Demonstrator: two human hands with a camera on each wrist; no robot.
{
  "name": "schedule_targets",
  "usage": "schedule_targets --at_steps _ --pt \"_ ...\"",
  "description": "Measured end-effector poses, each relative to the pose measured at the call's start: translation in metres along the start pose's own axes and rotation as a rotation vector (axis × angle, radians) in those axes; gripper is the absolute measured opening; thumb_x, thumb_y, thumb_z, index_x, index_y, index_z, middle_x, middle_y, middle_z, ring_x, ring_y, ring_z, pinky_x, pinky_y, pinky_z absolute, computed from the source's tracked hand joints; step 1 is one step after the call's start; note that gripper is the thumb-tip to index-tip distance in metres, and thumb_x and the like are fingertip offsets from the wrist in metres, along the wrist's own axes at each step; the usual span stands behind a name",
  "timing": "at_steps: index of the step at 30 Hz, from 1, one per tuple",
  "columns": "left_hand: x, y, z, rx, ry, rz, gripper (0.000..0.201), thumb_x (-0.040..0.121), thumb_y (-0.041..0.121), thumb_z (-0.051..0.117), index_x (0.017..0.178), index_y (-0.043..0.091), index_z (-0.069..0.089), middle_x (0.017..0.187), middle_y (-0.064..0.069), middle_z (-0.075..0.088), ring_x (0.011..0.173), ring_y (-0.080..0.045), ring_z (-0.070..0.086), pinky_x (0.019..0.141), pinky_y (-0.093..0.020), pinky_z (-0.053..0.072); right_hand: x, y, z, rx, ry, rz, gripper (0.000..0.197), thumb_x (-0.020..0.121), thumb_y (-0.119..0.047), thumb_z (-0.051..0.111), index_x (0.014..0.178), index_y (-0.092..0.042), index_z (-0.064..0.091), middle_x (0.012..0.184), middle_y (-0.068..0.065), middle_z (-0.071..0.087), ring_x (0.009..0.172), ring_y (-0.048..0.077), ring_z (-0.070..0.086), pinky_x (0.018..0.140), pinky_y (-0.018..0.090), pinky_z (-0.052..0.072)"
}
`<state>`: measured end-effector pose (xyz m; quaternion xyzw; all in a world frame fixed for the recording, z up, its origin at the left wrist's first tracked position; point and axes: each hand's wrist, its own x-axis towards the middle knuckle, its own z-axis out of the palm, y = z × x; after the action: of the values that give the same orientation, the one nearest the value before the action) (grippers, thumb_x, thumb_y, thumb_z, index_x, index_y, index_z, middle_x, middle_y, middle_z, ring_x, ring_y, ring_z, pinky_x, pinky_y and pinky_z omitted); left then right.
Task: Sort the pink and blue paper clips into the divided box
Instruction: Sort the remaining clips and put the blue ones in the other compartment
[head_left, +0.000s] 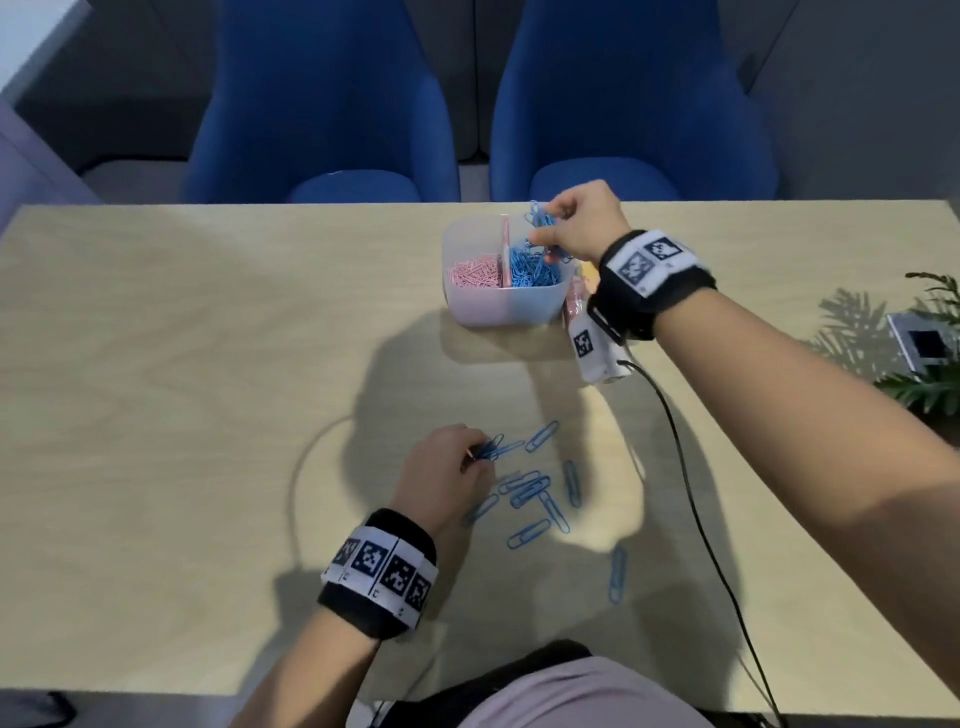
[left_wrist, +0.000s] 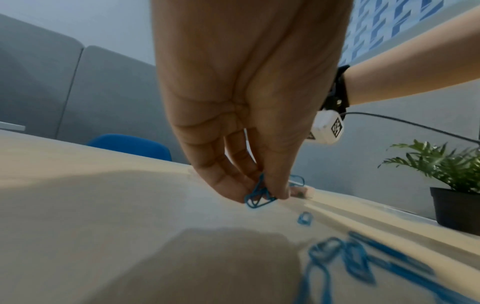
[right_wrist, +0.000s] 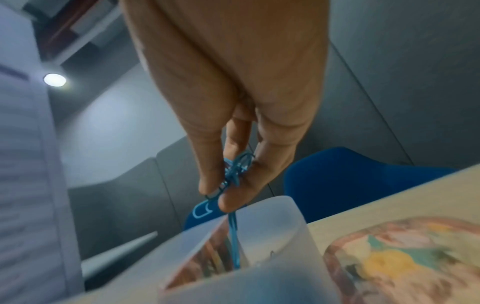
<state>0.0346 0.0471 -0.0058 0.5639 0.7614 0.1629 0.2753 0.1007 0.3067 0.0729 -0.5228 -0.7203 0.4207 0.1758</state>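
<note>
Fingers of right hand (head_left: 582, 221) and left hand (head_left: 441, 470) each pinch blue clips (head_left: 540, 215).

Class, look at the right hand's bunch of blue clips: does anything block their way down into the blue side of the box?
Nothing visible: the right hand holds the blue clips directly above the box's open blue compartment.
</note>
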Motion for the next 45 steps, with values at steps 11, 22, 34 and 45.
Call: schedule_targets --at_steps 11,22,34,45 --pt "0.131 0.052 -0.076 -0.009 0.222 0.047 0.013 0.082 0.012 0.061 0.09 0.002 0.064 0.097 -0.019 0.066 0.093 -0.031 0.059 0.075 -0.031 0.041 -0.049 0.02 -0.005 -0.195 0.103 -0.194 0.03 0.085 -0.004 0.044 0.106 -0.007 0.066 0.112 0.011 0.067 0.105 0.026 0.06 0.096 0.031 0.045" --pt "0.172 0.085 -0.075 0.078 0.163 0.002 0.036 0.089 0.026 0.057 0.117 0.004 0.055 0.116 -0.015 0.061 0.11 -0.029 0.054 0.095 -0.035 0.043 -0.198 0.121 -0.018 -0.617 -0.241 -0.15 0.011 0.086 -0.015 0.047 0.088 -0.009 0.056 0.085 0.012 0.062 0.081 0.037 0.061 0.065 0.039 0.045" --pt "-0.009 0.008 0.006 0.142 -0.27 -0.098 0.066 0.064 0.058 0.072 0.105 0.013 0.049 0.106 -0.007 0.053 0.095 -0.027 0.055 0.083 -0.038 0.044 -0.267 0.154 0.017 -0.415 -0.385 0.183 0.029 0.072 -0.022 0.069 0.071 -0.028 0.041 0.073 -0.005 0.053 0.076 0.025 0.057 0.062 0.028 0.03" --pt "-0.03 -0.012 0.02 -0.005 -0.179 -0.061 0.011 0.079 0.011 0.065 0.09 0.008 0.064 0.093 -0.011 0.064 0.092 -0.027 0.059 0.075 -0.028 0.037 -0.221 0.131 0.023 -0.504 -0.207 -0.004 0.009 0.078 -0.011 0.055 0.085 -0.015 0.054 0.083 0.012 0.066 0.083 0.038 0.059 0.063 0.034 0.036"
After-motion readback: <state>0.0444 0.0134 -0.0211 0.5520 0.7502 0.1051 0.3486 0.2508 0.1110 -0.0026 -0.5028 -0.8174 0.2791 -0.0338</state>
